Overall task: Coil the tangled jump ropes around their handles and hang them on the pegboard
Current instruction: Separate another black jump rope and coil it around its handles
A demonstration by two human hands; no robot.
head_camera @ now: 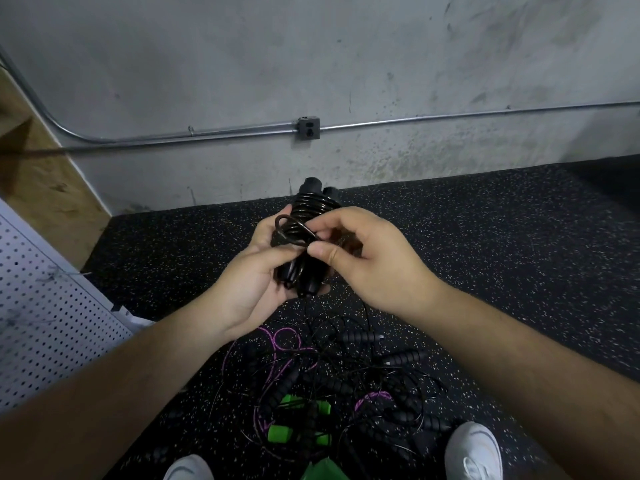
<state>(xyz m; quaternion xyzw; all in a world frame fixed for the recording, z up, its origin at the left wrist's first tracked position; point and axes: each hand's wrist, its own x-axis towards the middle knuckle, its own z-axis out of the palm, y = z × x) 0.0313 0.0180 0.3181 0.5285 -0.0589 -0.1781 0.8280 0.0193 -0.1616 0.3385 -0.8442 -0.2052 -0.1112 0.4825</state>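
The left hand (256,271) cradles a black jump rope (313,206) from beneath, palm up. Its fingers curl round the two cylindrical handles, which lie side by side, and its thumb lies across the front of the bundle. Glossy, thin cord winds round the handles in tight, even turns, and the rounded handle ends poke out beyond the fingertips.

The right hand (374,258) comes in from the opposite side, its thumb and forefinger pinching a loose loop of the same cord just above the left thumb. Its other fingers are curled behind. Black cord against black handles makes it hard to tell where the free end runs, possibly under the thumb.

Below both wrists, on the speckled rubber floor (502,244), lie the tangled ropes (346,372). They form a nest of thin black wire, ribbed foam grips, a pink cord (281,341) in loose curls and blocky bright green handles (278,433).

To the left of the left forearm leans the white pegboard (45,306), its perforated metal dotted with regular holes. Beyond the hands rises a rough, stained concrete wall (346,64) with a metal conduit (485,117) feeding an outlet box (308,128). White shoes (472,452) stand beside the heap.
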